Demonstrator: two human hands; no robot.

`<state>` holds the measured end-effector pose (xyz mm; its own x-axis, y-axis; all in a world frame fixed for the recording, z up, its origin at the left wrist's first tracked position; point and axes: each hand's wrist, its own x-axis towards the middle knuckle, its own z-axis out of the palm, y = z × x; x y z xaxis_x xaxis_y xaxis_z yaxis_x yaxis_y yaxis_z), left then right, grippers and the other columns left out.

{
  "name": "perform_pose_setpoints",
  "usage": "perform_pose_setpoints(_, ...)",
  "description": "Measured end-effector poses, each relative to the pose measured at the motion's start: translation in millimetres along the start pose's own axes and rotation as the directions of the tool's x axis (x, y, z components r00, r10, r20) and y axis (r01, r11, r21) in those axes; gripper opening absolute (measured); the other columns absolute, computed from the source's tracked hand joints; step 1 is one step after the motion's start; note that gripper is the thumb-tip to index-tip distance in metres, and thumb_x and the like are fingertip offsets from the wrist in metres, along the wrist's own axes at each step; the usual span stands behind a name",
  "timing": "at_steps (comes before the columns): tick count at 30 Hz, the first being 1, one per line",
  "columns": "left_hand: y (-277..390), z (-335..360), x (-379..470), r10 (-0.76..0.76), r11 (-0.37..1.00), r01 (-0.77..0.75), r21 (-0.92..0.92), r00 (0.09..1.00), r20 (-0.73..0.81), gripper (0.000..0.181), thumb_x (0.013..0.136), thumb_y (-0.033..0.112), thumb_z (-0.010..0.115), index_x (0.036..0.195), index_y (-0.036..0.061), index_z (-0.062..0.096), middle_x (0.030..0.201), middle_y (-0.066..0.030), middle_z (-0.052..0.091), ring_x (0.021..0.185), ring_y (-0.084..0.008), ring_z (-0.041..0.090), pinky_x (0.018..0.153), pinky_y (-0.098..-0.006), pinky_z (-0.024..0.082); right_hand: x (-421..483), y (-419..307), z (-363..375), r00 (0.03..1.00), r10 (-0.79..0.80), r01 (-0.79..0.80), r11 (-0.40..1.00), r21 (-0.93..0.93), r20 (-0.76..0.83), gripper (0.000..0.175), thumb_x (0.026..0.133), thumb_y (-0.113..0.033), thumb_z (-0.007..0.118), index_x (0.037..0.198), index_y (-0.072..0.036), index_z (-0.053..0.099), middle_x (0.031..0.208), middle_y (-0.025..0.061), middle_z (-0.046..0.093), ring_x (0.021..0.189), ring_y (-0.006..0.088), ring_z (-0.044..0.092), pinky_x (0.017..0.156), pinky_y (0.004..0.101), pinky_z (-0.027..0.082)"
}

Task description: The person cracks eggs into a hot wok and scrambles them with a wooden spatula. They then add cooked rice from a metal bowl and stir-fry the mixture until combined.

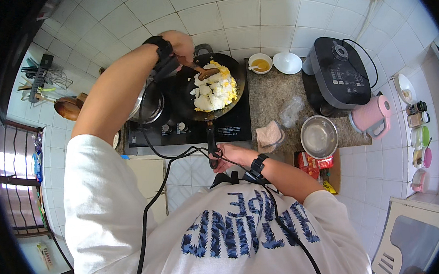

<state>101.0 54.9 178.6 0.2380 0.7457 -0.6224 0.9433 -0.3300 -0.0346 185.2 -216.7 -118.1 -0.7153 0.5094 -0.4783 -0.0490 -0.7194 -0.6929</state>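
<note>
A dark wok (187, 110) on the black glass cooktop (227, 134) holds white rice mixed with yellow scrambled egg (216, 90). My left hand (179, 47) reaches over the wok's far left side, gripping a wooden spatula (209, 74) whose blade rests on the rice. Closer to my body, my right hand (226, 157) is closed around the wok's black handle (211, 135). Both wrists wear black straps, and a black cable crosses near the handle. My left arm partly covers a steel pot (153, 107) beside the wok.
Right of the cooktop, the granite counter (266, 96) bears an egg-smeared bowl (260, 63) with a spoon, a white bowl (287, 63), a cloth (270, 135), a plastic bag (292, 112), a steel bowl (319, 136), a black electric cooker (342, 73) and a pink kettle (372, 114).
</note>
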Motion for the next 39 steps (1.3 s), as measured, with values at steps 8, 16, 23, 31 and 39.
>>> perform_pose_setpoints(8,12,47,0,0.269,0.932,-0.248,0.263,0.962,-0.047,0.021,0.086,0.01,0.067,0.076,-0.0074,0.07,0.068,-0.0163,0.068,0.06,-0.0247,0.072,0.045,-0.0399,0.054,-8,-7,0,0.999,0.009,-0.009,1.0,-0.001,-0.031,0.029,0.109,-0.03,0.051,0.113,-0.003,0.06,0.099,0.0156,0.071,0.08,0.0296,0.075,0.071,0.0408,0.065)
perform_pose_setpoints(16,5,136,-57,0.218,0.976,-0.211,0.06,0.914,-0.342,0.026,0.084,0.016,0.063,0.091,-0.0065,0.073,0.093,-0.0278,0.073,0.087,-0.0424,0.072,0.077,-0.0471,0.058,-33,-94,-23,0.854,-0.27,0.169,0.952,-0.254,-0.444,0.046,0.107,-0.044,0.05,0.122,-0.001,0.057,0.109,0.0173,0.068,0.086,0.0244,0.071,0.073,0.035,0.06)
perform_pose_setpoints(23,7,239,-102,0.464,0.448,-0.773,-0.449,0.63,-0.623,0.068,0.087,0.028,0.078,0.143,0.0009,0.05,0.11,-0.0182,0.072,0.1,-0.0265,0.07,0.083,-0.0375,0.056,-32,-148,7,0.941,-0.115,0.212,0.934,0.289,-0.317,0.031,0.104,-0.026,0.062,0.123,-0.003,0.057,0.112,0.0132,0.069,0.103,0.0267,0.067,0.089,0.0432,0.058)
perform_pose_setpoints(31,-63,351,-69,0.033,0.017,-0.104,-0.994,0.994,-0.103,0.04,0.099,0.03,0.069,0.124,0.0001,0.064,0.1,-0.0043,0.07,0.078,-0.0091,0.065,0.066,-0.0236,0.054,-85,-187,13,0.81,-0.439,-0.551,-0.344,-0.76,-0.388,0.039,0.096,-0.018,0.06,0.13,0.001,0.057,0.091,0.0197,0.072,0.082,0.0318,0.073,0.067,0.0435,0.059)
perform_pose_setpoints(39,-21,393,-48,0.472,-0.52,0.202,-0.83,0.878,-0.082,0.029,0.102,0.028,0.067,0.116,0.0045,0.059,0.107,-0.0092,0.068,0.096,-0.0229,0.069,0.084,-0.0378,0.06,-92,-259,47,0.792,-0.481,-0.565,-0.344,-0.75,-0.375,0.031,0.101,-0.03,0.058,0.128,-0.022,0.071,0.099,0.0121,0.076,0.092,0.0368,0.072,0.074,0.0482,0.058)
